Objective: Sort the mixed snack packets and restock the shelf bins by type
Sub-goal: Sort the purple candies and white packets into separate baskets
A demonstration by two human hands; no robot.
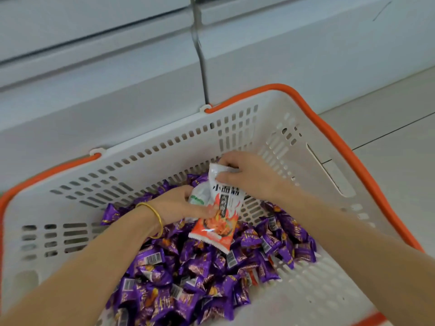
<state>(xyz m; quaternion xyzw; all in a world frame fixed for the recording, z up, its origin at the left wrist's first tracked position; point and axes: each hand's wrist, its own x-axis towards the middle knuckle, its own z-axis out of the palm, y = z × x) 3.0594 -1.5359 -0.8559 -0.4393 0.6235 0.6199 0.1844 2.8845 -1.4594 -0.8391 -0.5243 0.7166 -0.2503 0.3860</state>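
Red-and-white snack packet (221, 222) hangs lengthwise between 2 hands — right hand (249, 175) pinches its top end, left hand (179, 203) grips its middle.

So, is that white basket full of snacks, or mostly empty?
Far from full. The purple packets form a shallow pile on the floor of the basket; bare floor shows at the right, and the walls rise well above them.

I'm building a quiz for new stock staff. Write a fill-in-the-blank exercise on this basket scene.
1. Most packets heaped in the basket are ____.
2. The basket's rim is ____.
3. A gold bangle circles the ____ wrist.
4. The ____ hand pinches the white end of the red-and-white packet.
Missing words: purple, orange, left, right.
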